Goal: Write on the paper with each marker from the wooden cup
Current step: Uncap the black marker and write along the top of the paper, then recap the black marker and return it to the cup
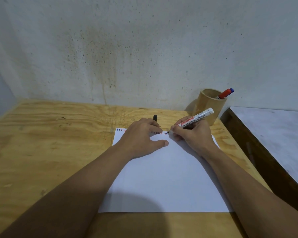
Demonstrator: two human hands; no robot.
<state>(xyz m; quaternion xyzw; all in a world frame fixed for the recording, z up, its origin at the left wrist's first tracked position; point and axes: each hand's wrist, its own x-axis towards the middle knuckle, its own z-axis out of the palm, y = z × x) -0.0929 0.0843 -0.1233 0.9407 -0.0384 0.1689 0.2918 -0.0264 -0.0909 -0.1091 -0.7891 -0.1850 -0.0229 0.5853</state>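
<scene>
A white sheet of paper (163, 177) lies on the plywood table, with a row of short red, blue and black marks along its top edge. My right hand (193, 136) grips a white board marker (195, 118), its black tip touching the paper at the end of that row. My left hand (143, 134) rests on the paper's top edge and holds a black cap (155, 117) that sticks up between the fingers. The wooden cup (209, 107) stands at the back right and holds a red-capped marker (224, 93) with a blue-capped one behind it.
The plywood table (50, 143) meets a stained grey wall at the back. To the right, across a dark gap, stands a second table with a pale grey top (273, 134).
</scene>
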